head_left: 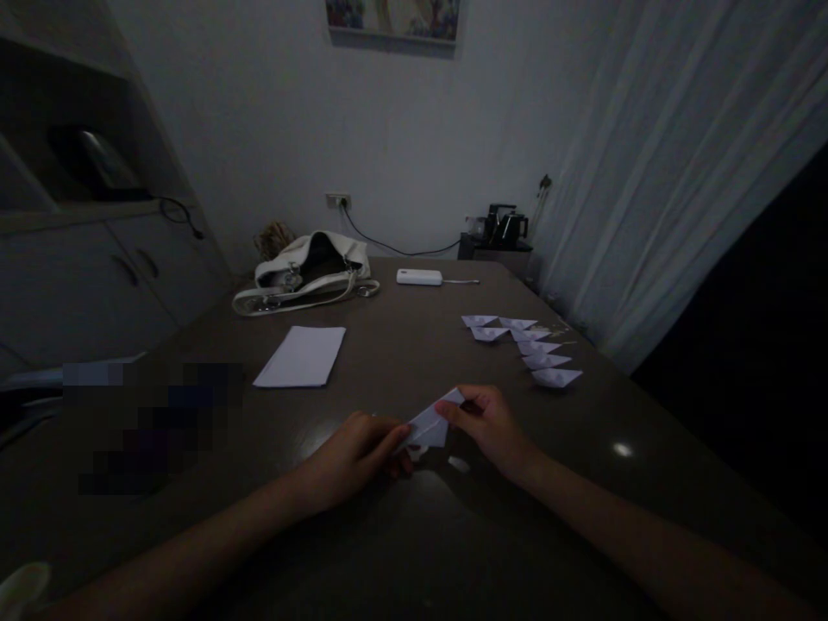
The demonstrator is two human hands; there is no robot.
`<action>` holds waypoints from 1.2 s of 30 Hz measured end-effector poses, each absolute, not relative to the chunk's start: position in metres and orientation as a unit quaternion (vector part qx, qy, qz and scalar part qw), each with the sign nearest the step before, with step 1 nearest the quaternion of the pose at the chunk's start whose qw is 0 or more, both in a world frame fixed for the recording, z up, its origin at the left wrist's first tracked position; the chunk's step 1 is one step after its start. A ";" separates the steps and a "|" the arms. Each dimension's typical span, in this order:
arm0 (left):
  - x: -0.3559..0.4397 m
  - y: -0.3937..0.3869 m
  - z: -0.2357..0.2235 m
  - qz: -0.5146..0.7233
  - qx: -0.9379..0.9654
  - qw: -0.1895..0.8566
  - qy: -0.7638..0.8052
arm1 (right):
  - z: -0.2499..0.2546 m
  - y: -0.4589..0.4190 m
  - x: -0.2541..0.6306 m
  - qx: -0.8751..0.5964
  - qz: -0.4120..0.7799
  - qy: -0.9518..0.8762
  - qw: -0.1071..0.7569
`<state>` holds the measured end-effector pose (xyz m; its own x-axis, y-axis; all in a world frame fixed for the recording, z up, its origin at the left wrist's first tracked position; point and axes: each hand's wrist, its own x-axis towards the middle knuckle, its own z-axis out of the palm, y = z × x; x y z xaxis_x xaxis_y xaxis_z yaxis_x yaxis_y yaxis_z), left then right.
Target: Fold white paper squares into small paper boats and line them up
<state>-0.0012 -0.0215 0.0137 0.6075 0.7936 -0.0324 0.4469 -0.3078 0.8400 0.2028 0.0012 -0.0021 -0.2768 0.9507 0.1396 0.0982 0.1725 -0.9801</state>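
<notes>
A folded sheet of white paper (431,426) is held just above the table, tilted up to the right. My left hand (362,448) pinches its lower left corner between thumb and fingers. At the upper right end, my right hand (488,424) grips the same paper, thumb on the near face. Some of the fingers behind the paper are hidden. Several small white paper boats (542,348) stand in a group to the right, beyond my right hand. A stack of white paper (303,356) lies to the left, past my left hand.
A white handbag (314,267) rests at the far left of the brown table (401,345). Near the back edge lies a white device (419,277) with a strap. A black kettle (511,228) stands behind the table at right. Sheer curtains (621,155) hang along the right side.
</notes>
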 end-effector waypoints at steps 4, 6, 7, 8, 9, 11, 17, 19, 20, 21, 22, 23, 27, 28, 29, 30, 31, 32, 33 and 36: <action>-0.003 -0.021 0.014 0.200 0.784 0.430 0.400 | -0.001 0.002 0.202 -0.426 0.477 -0.627 0.444; -0.004 -0.020 0.015 0.198 0.782 0.431 0.405 | 0.000 0.002 0.202 -0.423 0.480 -0.628 0.443; -0.004 -0.020 0.015 0.197 0.780 0.431 0.409 | 0.000 0.002 0.202 -0.421 0.481 -0.627 0.446; -0.004 -0.019 0.015 0.199 0.778 0.429 0.413 | 0.000 0.003 0.202 -0.420 0.481 -0.625 0.449; -0.004 -0.019 0.016 0.201 0.777 0.427 0.416 | 0.000 0.004 0.203 -0.420 0.480 -0.622 0.453; -0.004 -0.018 0.016 0.206 0.779 0.424 0.414 | 0.001 0.005 0.204 -0.423 0.478 -0.617 0.461; -0.006 -0.017 0.016 0.220 0.793 0.409 0.395 | 0.000 0.006 0.206 -0.417 0.486 -0.605 0.473; -0.007 -0.016 0.015 0.223 0.795 0.399 0.398 | 0.000 0.007 0.206 -0.429 0.485 -0.596 0.476; -0.008 -0.016 0.014 0.225 0.797 0.393 0.399 | 0.000 0.007 0.207 -0.435 0.484 -0.589 0.478; -0.008 -0.016 0.014 0.227 0.799 0.387 0.400 | 0.000 0.008 0.207 -0.441 0.484 -0.583 0.481; -0.009 -0.016 0.014 0.229 0.800 0.383 0.401 | 0.000 0.008 0.207 -0.444 0.486 -0.578 0.482; -0.009 -0.016 0.015 0.228 0.801 0.381 0.401 | -0.001 0.008 0.208 -0.445 0.488 -0.575 0.482; -0.008 -0.016 0.018 0.216 0.794 0.396 0.407 | -0.003 0.010 0.208 -0.446 0.492 -0.579 0.474; -0.008 -0.016 0.018 0.215 0.790 0.401 0.411 | -0.004 0.010 0.208 -0.445 0.491 -0.582 0.471; -0.008 -0.015 0.018 0.212 0.786 0.407 0.414 | -0.005 0.010 0.208 -0.444 0.490 -0.586 0.468; -0.007 -0.015 0.018 0.211 0.783 0.411 0.417 | -0.005 0.010 0.208 -0.443 0.488 -0.591 0.465; -0.007 -0.014 0.018 0.209 0.781 0.414 0.418 | -0.006 0.011 0.208 -0.441 0.486 -0.597 0.460; -0.006 -0.014 0.017 0.208 0.780 0.416 0.418 | -0.007 0.010 0.208 -0.440 0.486 -0.603 0.455; -0.006 -0.013 0.017 0.207 0.781 0.418 0.416 | -0.007 0.010 0.207 -0.437 0.488 -0.608 0.449; -0.006 -0.013 0.014 0.206 0.779 0.421 0.417 | -0.008 0.010 0.206 -0.423 0.505 -0.614 0.436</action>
